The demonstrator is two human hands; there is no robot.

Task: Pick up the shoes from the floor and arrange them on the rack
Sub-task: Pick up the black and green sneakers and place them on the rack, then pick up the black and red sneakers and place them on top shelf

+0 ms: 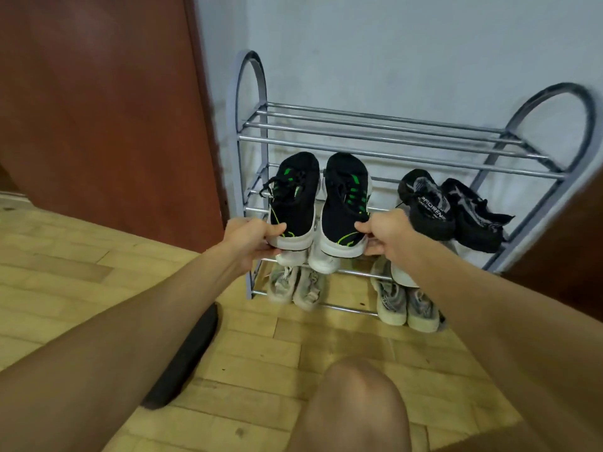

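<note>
A grey metal shoe rack [391, 138] with three tiers of bars stands against the wall. My left hand [251, 238] grips the heel of the left black sneaker with green accents [295, 197]. My right hand [386, 234] grips the heel of the right black and green sneaker [346, 203]. Both sneakers lie toes-first on the left half of the middle tier. A black and grey pair [453, 212] sits on the right of that tier. Two grey-white pairs [297, 287] [406, 303] occupy the bottom tier.
A brown wooden door [104, 119] stands left of the rack. A dark flat object [186, 353] lies on the pale wooden floor [65, 256]. My bare knee [355, 406] is low in the view. The rack's top tier holds nothing.
</note>
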